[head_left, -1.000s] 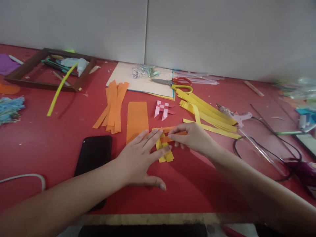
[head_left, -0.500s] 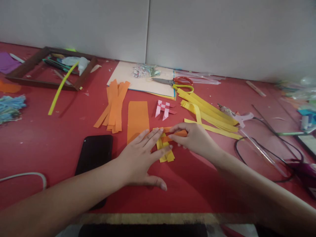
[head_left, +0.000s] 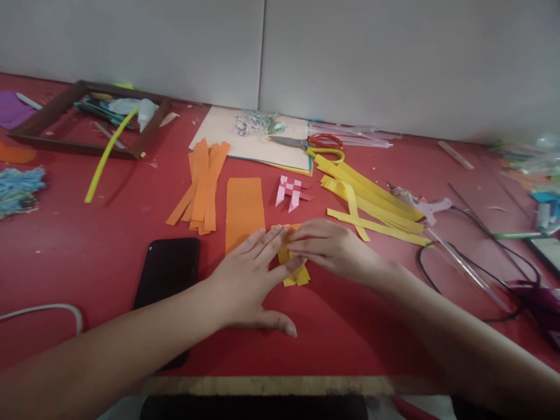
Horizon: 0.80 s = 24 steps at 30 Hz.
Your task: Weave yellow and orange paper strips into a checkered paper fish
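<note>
Yellow paper strips [head_left: 300, 275] crossed with orange ones lie on the red table, partly hidden by both hands. My left hand [head_left: 249, 277] lies over their left side with its fingers spread, the fingertips pressing on the paper. From the right, my right hand [head_left: 335, 248] reaches in with fingers together at the crossed strips; whatever its fingertips grip is hidden. Just behind is a small woven pink and white paper piece [head_left: 289, 189]. An orange paper rectangle [head_left: 245, 210] lies beyond my left fingers.
Orange strips [head_left: 203, 186] are piled at back left, yellow strips [head_left: 376, 201] at right. Scissors [head_left: 326, 146] rest near paper sheets [head_left: 214, 137]. A black phone [head_left: 168, 271] lies by my left forearm. A wooden frame [head_left: 72, 146], a glue gun [head_left: 431, 207] and its cable are farther out.
My right hand has moved slightly left and turned, now covering the orange strip ends that showed before. The loose end of a yellow strip at right shows more. My left hand stays put.
</note>
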Available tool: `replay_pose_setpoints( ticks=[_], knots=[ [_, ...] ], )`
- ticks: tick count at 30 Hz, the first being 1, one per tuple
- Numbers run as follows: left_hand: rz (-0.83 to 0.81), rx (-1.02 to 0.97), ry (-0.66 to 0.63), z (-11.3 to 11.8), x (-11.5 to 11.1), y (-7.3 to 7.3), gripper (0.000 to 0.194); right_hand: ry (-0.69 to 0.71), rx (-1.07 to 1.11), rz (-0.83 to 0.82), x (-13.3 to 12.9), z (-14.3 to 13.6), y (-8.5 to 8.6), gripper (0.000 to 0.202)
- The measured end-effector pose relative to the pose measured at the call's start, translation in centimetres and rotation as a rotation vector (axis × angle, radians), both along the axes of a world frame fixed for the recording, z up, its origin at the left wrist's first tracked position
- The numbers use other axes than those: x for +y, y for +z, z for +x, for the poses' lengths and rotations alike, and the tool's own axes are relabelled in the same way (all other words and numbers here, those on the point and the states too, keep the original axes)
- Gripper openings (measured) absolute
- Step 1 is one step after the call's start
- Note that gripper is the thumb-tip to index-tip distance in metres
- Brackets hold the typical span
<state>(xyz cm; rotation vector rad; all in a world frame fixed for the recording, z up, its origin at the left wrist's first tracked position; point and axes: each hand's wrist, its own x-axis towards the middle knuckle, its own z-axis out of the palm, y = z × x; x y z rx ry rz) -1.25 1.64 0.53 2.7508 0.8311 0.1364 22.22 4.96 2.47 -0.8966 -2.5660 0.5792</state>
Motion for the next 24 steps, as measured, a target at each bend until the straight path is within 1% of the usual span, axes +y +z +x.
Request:
replay_pose_setpoints(
  ticks=[2, 5, 10, 16, 18, 20, 22, 24],
  knots=[
    [0.009, -0.01, 0.0, 0.0, 0.0, 0.0, 0.103, 0.044, -0.007, -0.028, 0.3, 0.1, -0.1, 0.026],
    [0.008, -0.012, 0.0, 0.0, 0.0, 0.1, 0.103, 0.053, -0.031, -0.034, 0.7, 0.0, 0.0, 0.028],
    [-0.039, -0.012, 0.008, 0.3, -0.1, 0.1, 0.099, 0.077, -0.064, -0.044, 0.8, 0.0, 0.1, 0.027],
    [-0.01, -0.064, -0.006, 0.3, -0.2, 0.1, 0.096, 0.076, -0.065, 0.016, 0.5, 0.0, -0.1, 0.027],
    [0.031, -0.082, -0.011, 0.2, -0.3, 0.2, 0.093, 0.082, -0.067, 0.026, 0.4, -0.1, 0.0, 0.028],
    [0.109, -0.124, 0.002, 0.3, -0.5, 0.4, 0.089, 0.079, -0.062, 0.033, 0.3, -0.2, 0.1, 0.027],
    [0.213, -0.192, 0.048, 0.5, -0.8, 0.7, 0.085, 0.059, -0.043, 0.037, 0.1, -0.1, 0.3, 0.024],
    [0.301, -0.259, 0.097, 0.7, -0.9, 1.1, 0.079, 0.043, -0.021, 0.023, -0.1, -0.1, 0.4, 0.026]
  ],
)
